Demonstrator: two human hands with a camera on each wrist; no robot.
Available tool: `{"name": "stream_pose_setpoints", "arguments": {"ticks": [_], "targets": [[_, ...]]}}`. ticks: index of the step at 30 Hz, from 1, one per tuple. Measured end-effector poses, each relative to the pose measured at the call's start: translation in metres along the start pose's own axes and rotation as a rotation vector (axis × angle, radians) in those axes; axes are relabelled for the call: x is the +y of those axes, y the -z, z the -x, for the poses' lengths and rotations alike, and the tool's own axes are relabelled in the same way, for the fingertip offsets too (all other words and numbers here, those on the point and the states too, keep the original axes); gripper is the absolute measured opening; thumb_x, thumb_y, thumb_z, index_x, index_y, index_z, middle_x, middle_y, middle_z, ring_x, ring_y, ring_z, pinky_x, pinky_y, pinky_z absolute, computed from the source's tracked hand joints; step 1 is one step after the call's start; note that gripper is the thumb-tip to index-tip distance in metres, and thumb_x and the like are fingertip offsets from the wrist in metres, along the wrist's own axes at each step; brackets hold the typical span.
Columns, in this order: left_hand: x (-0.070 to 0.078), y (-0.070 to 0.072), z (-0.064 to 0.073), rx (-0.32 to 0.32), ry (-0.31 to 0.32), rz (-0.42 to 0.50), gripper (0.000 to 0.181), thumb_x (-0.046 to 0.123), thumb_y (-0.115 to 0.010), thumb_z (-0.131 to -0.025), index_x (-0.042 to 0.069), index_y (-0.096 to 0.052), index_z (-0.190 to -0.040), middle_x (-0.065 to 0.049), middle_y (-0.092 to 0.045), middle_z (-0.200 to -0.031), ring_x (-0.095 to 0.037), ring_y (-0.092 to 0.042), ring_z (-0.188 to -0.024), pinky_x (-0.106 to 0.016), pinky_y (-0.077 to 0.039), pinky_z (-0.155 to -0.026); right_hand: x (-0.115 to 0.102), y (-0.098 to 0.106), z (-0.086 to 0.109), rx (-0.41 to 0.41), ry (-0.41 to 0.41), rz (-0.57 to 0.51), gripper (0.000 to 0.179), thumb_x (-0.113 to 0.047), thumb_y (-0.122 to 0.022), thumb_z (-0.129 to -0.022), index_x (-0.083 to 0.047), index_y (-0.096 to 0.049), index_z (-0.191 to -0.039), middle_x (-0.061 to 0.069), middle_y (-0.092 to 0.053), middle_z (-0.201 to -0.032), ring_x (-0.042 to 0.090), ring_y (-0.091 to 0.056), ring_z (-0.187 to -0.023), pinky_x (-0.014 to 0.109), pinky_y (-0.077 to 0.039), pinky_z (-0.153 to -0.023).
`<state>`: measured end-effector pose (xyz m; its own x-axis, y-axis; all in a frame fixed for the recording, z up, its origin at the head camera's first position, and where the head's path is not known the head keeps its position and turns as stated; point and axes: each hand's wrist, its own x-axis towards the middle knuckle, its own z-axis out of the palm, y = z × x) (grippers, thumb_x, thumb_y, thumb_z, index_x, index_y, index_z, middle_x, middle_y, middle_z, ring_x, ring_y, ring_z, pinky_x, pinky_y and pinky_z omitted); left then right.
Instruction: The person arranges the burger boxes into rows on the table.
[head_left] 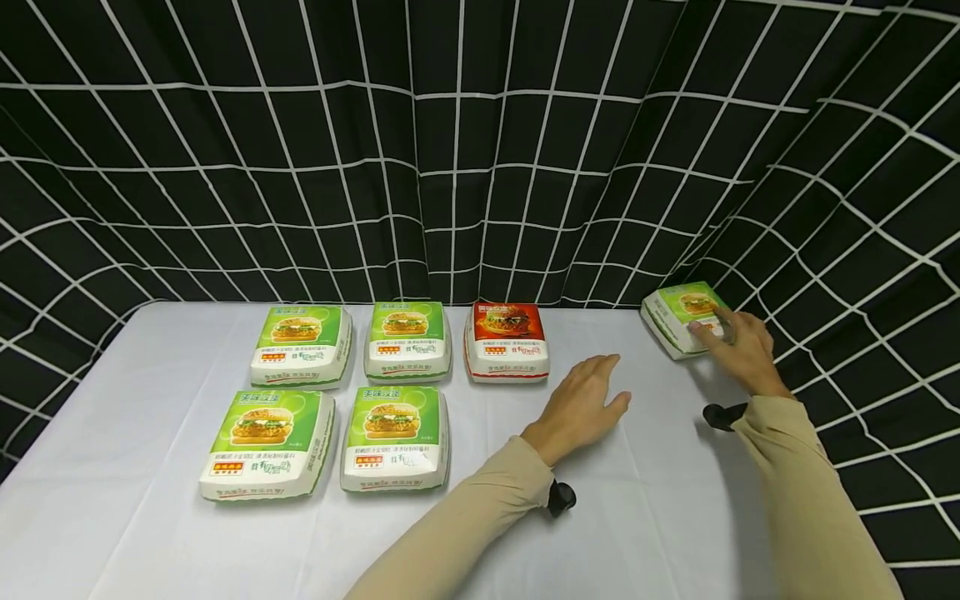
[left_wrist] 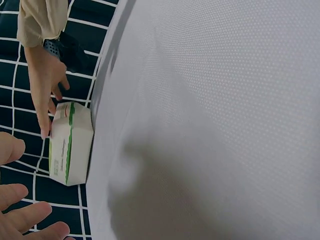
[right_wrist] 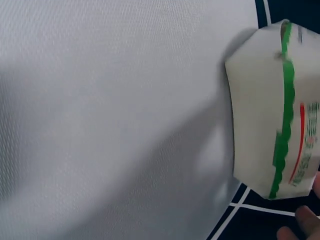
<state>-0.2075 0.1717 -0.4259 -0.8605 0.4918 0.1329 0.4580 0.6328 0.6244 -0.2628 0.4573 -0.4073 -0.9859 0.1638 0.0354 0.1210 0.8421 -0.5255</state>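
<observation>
At the far right corner of the table sits a green-and-white cardboard burger box (head_left: 667, 321), turned at an angle. My right hand (head_left: 742, 346) holds its right front corner, with thumb and a finger over the printed lid. In the right wrist view the box (right_wrist: 257, 110) shows its white side and green scalloped edge, with a few fingertips (right_wrist: 306, 220) at its lower end. My left hand (head_left: 577, 408) hovers over the middle right of the table, fingers extended and holding nothing. The red-lidded burger box (head_left: 506, 342) is the nearest box to it.
Left of the red box stand several green burger boxes: two in the back row (head_left: 408, 342) (head_left: 302, 346) and two in front (head_left: 395, 437) (head_left: 267, 446). A white cloth (head_left: 480, 542) covers the table. A black curtain with white grid lines (head_left: 480, 167) hangs behind and at the sides.
</observation>
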Motion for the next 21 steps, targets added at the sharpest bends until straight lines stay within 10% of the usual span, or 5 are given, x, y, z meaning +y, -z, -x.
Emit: {"name": "stream_pose_setpoints", "arguments": {"ticks": [13, 21], "targets": [[0.0023, -0.0030, -0.0035, -0.022, 0.014, -0.013, 0.057, 0.040, -0.052, -0.101, 0.014, -0.040, -0.151, -0.001, -0.046, -0.152, -0.015, -0.044, -0.141, -0.026, -0.035, -0.117, 0.0030, 0.0042, 0.0032, -0.021, -0.080, -0.073, 0.094, -0.053, -0.056, -0.094, 0.006, -0.015, -0.155, 0.045, -0.017, -0.146, 0.052, -0.020, -0.131, 0.064, -0.029, -0.100], [0.0017, -0.0045, -0.0064, -0.035, 0.032, 0.006, 0.057, 0.039, -0.052, -0.101, 0.015, -0.039, -0.152, -0.001, -0.045, -0.153, -0.016, -0.043, -0.142, -0.029, -0.036, -0.117, 0.0067, 0.0032, 0.0072, -0.049, -0.051, -0.057, 0.102, -0.050, -0.065, -0.090, 0.005, -0.010, -0.156, 0.042, -0.025, -0.136, 0.041, -0.028, -0.113, 0.036, -0.030, -0.080]]}}
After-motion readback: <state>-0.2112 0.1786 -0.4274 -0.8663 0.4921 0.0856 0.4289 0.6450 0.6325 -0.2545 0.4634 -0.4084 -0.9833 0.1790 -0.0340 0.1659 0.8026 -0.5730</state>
